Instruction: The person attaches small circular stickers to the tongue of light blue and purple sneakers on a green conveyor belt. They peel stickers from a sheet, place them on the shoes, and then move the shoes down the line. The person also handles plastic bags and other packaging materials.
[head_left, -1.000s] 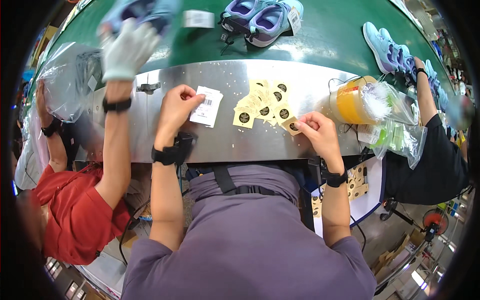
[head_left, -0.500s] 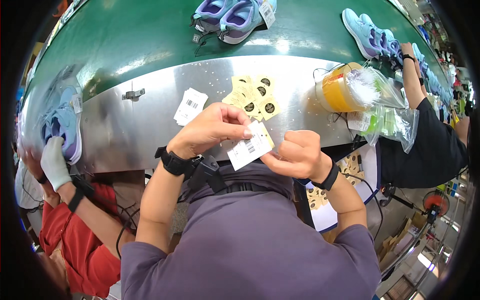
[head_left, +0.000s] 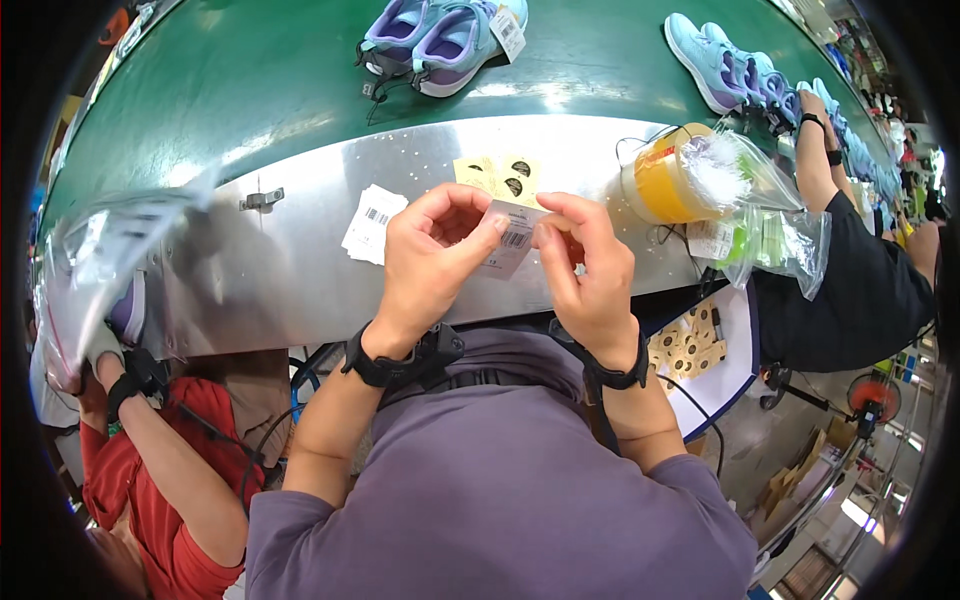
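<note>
In front of my waist, over the edge of the metal ledge, a white hang tag with a barcode (head_left: 511, 243) is held up between both hands. My left hand (head_left: 432, 243) pinches its left side between thumb and fingers. My right hand (head_left: 592, 255) is closed at the tag's upper right edge, thumb and forefinger against it; any string there is too small to make out. Just beyond lie several yellow cards with dark round prints (head_left: 497, 177), partly hidden by my fingers. Left of them rests a fanned pile of white barcode tags (head_left: 372, 224).
Light blue shoes (head_left: 445, 50) stand on the green belt (head_left: 270, 90), with more shoes (head_left: 715, 65) near a co-worker's arm at right. A yellow-banded tub (head_left: 665, 180) and plastic bags (head_left: 790, 250) sit right. A co-worker in red handles a clear bag (head_left: 110, 270) at left.
Both hands have come closer together and turned the tag; my right hand has risen from its lower corner to its upper edge. The left co-worker's clear bag has swung into view over the shoe.
</note>
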